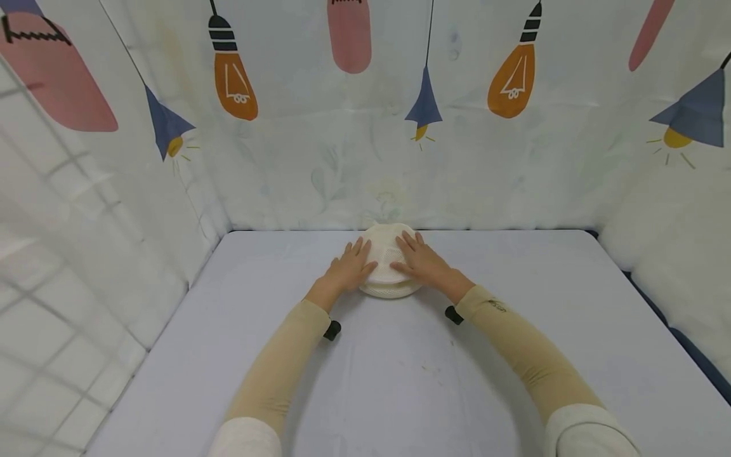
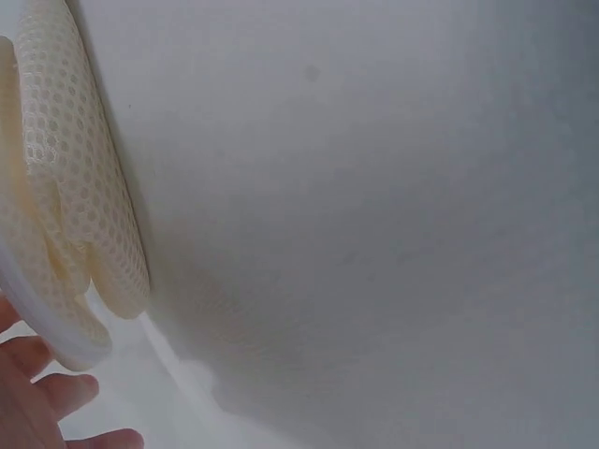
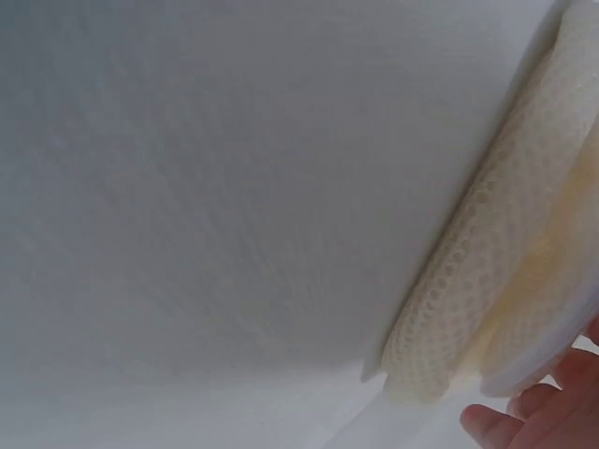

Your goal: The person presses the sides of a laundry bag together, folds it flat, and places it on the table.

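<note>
A round, cream mesh pouch (image 1: 388, 257) lies at the far edge of the table, midway along it. It has a honeycomb weave and a pale trim, and the left wrist view shows its layered side (image 2: 80, 159) bulging over the tabletop. On its left side my left hand (image 1: 349, 266) rests with fingers spread and fairly straight. My right hand (image 1: 424, 261) touches the opposite side in much the same way, thumb pointing inward. In the right wrist view, fingertips (image 3: 487, 426) show beside the trimmed edge of the mesh (image 3: 477, 253).
A white cloth covers the table (image 1: 388, 381). Right behind the pouch rises a fabric backdrop (image 1: 285, 171) printed with lamps and bulbs. Pale curtains close in the left side (image 1: 68, 254) and the right side (image 1: 674, 254). Dark wrist devices (image 1: 332, 330) hang under both forearms.
</note>
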Demonstrator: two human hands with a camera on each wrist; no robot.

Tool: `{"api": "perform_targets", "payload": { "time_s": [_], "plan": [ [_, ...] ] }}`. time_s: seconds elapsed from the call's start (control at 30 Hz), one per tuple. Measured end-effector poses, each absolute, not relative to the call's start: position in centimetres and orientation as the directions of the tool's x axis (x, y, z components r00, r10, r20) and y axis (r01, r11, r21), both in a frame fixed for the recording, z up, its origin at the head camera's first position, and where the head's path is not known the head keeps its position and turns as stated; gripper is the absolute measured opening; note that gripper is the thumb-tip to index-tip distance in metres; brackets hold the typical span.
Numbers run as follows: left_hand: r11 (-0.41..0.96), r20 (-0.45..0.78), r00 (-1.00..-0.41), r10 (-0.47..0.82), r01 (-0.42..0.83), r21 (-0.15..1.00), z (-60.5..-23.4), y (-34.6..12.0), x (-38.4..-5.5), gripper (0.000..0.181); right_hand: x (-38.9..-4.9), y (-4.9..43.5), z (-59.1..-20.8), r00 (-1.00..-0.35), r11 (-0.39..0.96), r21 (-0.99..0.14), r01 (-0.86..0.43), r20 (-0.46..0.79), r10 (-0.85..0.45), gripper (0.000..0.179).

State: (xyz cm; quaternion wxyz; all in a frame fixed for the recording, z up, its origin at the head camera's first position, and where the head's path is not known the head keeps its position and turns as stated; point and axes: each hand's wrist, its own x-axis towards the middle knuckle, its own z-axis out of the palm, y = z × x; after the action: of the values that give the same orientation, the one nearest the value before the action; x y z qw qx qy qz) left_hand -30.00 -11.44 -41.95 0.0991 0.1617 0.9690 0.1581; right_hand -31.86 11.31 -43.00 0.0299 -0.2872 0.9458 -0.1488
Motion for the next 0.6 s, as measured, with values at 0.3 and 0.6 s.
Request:
{"api": "perform_targets", "payload": {
  "time_s": [0.3,0.6],
  "plan": [
    [0.893,-0.114,-0.912,0.393,0.348,0.286,-42.34,-11.44,-30.03,0.072,-31.86,11.33,-43.32,-0.833,0.809,-0.251,-0.532,-0.02,-0.553,0.087],
    [0.903,-0.124,-0.908,0.399,0.367,0.222,-42.26,-11.22,-29.84,0.073,-31.89,11.36,-43.58,-0.818,0.803,-0.239,-0.547,-0.053,-0.573,0.091]
  ]
}}
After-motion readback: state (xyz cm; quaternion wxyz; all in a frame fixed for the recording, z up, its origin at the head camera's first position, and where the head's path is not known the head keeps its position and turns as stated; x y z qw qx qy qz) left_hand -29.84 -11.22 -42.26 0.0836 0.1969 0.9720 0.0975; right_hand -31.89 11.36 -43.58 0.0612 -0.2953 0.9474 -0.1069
